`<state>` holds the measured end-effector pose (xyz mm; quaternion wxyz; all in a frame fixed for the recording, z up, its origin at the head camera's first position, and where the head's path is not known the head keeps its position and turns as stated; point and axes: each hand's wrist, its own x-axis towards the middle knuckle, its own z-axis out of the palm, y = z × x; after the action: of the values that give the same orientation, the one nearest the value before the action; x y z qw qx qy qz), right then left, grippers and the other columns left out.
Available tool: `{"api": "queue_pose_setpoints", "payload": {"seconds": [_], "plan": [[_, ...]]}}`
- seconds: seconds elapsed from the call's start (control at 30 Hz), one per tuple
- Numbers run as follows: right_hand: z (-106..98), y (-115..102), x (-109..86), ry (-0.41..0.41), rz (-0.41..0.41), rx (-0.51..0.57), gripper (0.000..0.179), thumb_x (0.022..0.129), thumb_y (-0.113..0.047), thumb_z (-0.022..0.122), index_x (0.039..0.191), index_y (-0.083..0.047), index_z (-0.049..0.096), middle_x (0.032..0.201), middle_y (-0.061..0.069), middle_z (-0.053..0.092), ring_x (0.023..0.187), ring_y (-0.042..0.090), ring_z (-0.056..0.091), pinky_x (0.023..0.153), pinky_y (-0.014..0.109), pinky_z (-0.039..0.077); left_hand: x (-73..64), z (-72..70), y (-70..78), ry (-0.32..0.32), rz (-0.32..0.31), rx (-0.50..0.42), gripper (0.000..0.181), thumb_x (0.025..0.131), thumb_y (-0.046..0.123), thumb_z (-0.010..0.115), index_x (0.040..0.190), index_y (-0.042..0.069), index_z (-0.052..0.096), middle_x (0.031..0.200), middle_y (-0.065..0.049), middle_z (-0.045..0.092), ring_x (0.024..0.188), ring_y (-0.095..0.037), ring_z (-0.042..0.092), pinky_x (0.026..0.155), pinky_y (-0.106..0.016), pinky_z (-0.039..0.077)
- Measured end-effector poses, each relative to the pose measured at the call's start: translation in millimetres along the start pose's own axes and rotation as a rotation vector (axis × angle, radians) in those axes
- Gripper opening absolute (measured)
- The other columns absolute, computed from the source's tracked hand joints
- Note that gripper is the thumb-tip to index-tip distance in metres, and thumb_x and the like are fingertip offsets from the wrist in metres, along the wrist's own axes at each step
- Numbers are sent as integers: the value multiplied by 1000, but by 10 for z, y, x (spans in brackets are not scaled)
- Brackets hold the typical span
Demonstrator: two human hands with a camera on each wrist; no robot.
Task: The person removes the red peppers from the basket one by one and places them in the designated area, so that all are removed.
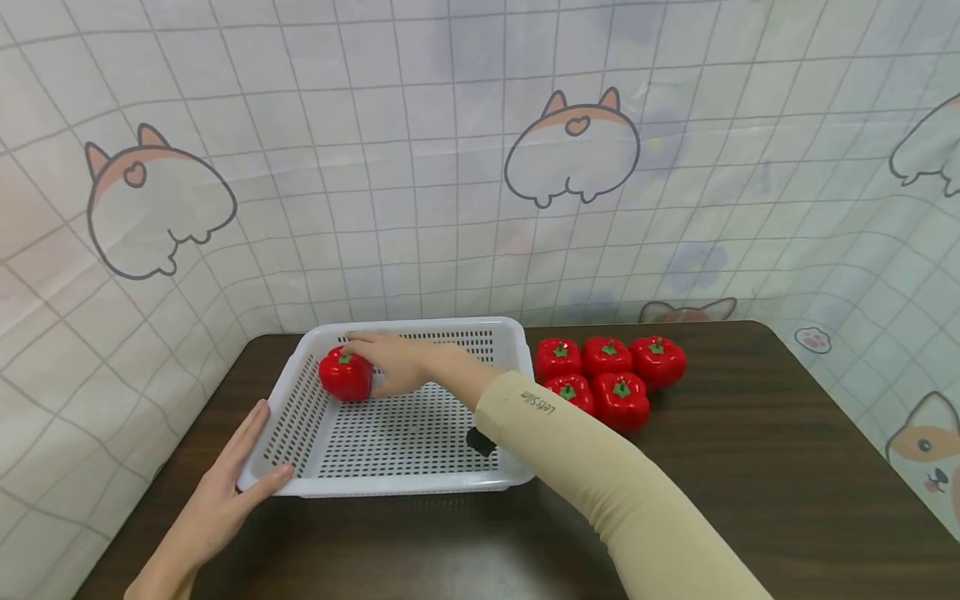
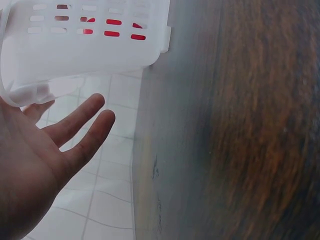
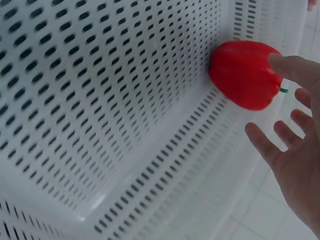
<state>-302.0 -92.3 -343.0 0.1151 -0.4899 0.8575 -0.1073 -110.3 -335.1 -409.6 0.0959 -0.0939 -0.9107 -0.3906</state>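
Note:
A red bell pepper point(image 1: 346, 375) with a green stem sits in the back left part of a white perforated plastic basket point(image 1: 405, 482). My right hand point(image 1: 397, 362) reaches over the basket to it. In the right wrist view the thumb is at the pepper point(image 3: 240, 75), while the other fingers of that hand point(image 3: 300, 170) are spread apart from it. At the basket's front left corner is my left hand point(image 1: 225, 492), its thumb by the front rim and its fingers along the left side. The left wrist view shows loosely extended fingers point(image 2: 80, 120) beside the basket wall point(image 2: 75, 60).
Several more red bell peppers point(image 1: 622, 402) stand grouped on the dark wooden table point(image 1: 720, 467), right of the basket. A small black object point(image 1: 481, 442) shows beside the right sleeve point(image 1: 592, 467). White gridded cloth point(image 1: 360, 167) with cartoon dogs hangs behind the table.

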Motion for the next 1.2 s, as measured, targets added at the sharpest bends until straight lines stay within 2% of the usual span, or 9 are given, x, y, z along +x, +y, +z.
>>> {"api": "queue_pose_setpoints", "payload": {"seconds": [0.2, 0.4, 0.6, 0.67, 0.77, 0.83, 1.03, 1.2], "plan": [[91, -66, 99, 22, 13, 21, 84, 90, -17, 79, 160, -14, 34, 169, 4, 21, 151, 20, 23, 112, 32, 38, -20, -5, -4, 5, -3, -8, 87, 99, 20, 69, 166, 27, 15, 171, 2, 9, 142, -39, 30, 96, -3, 20], [168, -168, 189, -1, 45, 28, 94, 91, -18, 78, 165, -21, 20, 171, -2, 12, 155, 16, 11, 117, 33, 31, -39, -7, -23, 9, -11, 1, 87, 99, 21, 69, 166, 27, 15, 171, 3, 10, 139, -38, 33, 94, -3, 22], [180, -206, 231, -49, 43, -37, 97, 92, -19, 77, 166, -24, 15, 172, -3, 2, 156, 16, 2, 119, 33, 26, -14, -2, -17, 6, 3, 1, 87, 99, 20, 69, 166, 27, 15, 171, 4, 10, 142, -39, 31, 95, -3, 21], [181, -200, 241, -59, 44, -59, 94, 93, -20, 76, 166, -23, 17, 172, -4, 5, 156, 15, 3, 120, 32, 23, 1, -2, -11, 4, 10, -3, 87, 99, 19, 69, 166, 27, 15, 171, 4, 10, 143, -39, 30, 96, -3, 21], [202, -190, 246, -49, 43, -88, 88, 94, -23, 75, 165, -22, 24, 170, -3, 16, 154, 14, 13, 119, 30, 24, 13, 2, -10, 1, 10, -6, 87, 99, 20, 69, 166, 26, 15, 171, 4, 9, 142, -40, 31, 96, -3, 21], [213, -189, 242, -31, 43, -107, 82, 94, -23, 75, 162, -22, 30, 168, -3, 21, 152, 14, 19, 117, 29, 28, 18, 4, -10, -1, 9, -6, 87, 99, 20, 69, 166, 26, 15, 171, 3, 9, 141, -41, 32, 95, -3, 22], [204, -209, 233, 44, 56, -132, 66, 97, -21, 71, 155, -27, 42, 167, -2, 23, 148, 16, 30, 112, 34, 38, 31, 0, 2, -6, -6, -10, 87, 99, 21, 70, 166, 26, 15, 171, 1, 9, 139, -45, 35, 93, -3, 23], [172, -255, 225, 46, 66, -175, 60, 98, -24, 70, 153, -26, 46, 154, -2, 44, 138, 16, 37, 110, 37, 39, 29, 0, -5, -5, -8, -14, 87, 99, 20, 69, 167, 24, 14, 172, 0, 9, 139, -46, 34, 94, -4, 23]]}}
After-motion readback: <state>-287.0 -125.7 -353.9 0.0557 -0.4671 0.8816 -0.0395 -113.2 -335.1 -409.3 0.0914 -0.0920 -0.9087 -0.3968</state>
